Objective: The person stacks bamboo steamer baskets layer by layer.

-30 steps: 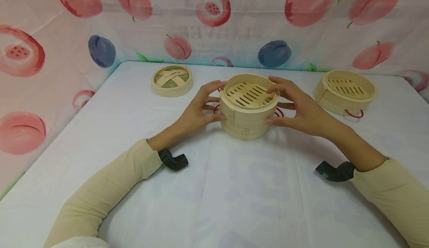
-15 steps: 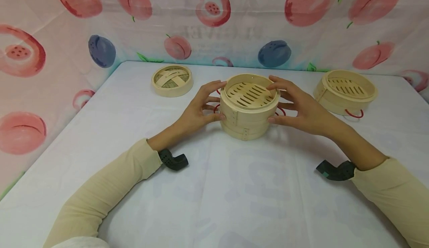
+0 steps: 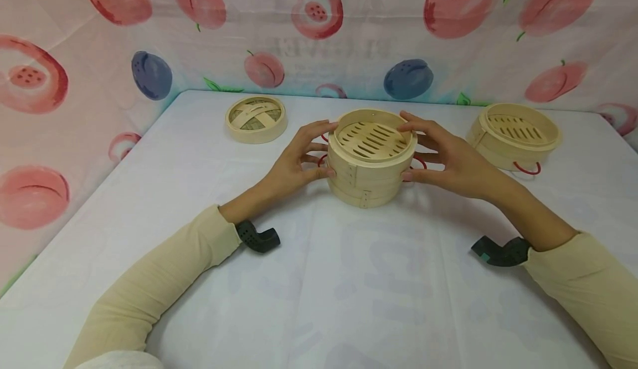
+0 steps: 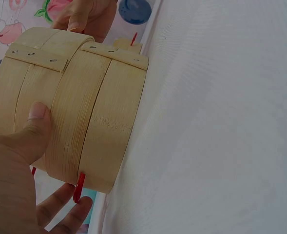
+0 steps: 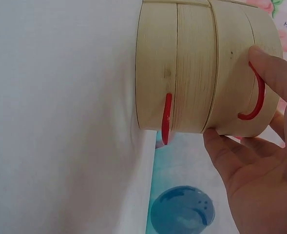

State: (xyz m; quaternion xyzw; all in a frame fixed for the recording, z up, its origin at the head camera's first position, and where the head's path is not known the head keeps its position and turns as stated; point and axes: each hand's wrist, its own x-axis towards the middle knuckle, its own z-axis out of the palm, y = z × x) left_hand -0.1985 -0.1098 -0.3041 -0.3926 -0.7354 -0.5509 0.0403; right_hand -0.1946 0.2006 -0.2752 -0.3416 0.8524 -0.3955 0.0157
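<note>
Two round bamboo steamer baskets stand stacked in the middle of the table, the upper basket (image 3: 369, 158) seated on the lower basket (image 3: 349, 193). My left hand (image 3: 294, 155) grips the stack's left side, thumb at the front of the upper basket and index finger at its rim. On the other side my right hand (image 3: 448, 161) holds the upper basket, thumb in front, index finger over the rim. In the right wrist view that thumb lies by a red handle (image 5: 260, 97). The stapled seams of the two baskets sit close together at the front.
A woven bamboo lid (image 3: 256, 121) lies at the back left. Another bamboo steamer basket (image 3: 515, 136) with a red handle stands at the back right. A white cloth covers the table (image 3: 319, 286), and a fruit-print curtain (image 3: 349, 31) hangs behind it.
The upper basket has turned a little, its front seam shifting right towards the lower basket's seam. My right hand has moved slightly right with it; my left hand stays nearly still.
</note>
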